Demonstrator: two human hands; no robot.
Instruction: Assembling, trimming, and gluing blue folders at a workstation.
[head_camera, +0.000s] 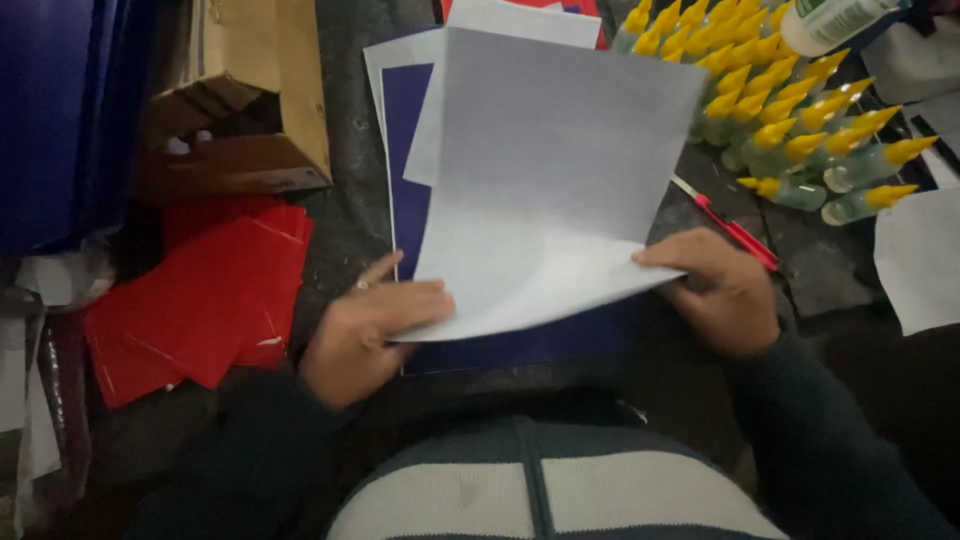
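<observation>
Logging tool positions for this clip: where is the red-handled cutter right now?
In the head view the red-handled cutter lies on the dark table right of centre, just beyond the right hand, between the white sheet and the yellow-capped glue bottles.

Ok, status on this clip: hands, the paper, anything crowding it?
Left hand and right hand each pinch the white sheet's near edge. Sheet lifted over a blue sheet. Glue bottles and red cutter close on the right.

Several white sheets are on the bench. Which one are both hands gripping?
The large white sheet in the middle, lifted over the dark blue sheet. The left hand and right hand pinch its lower corners; the other white sheets lie untouched.
</observation>
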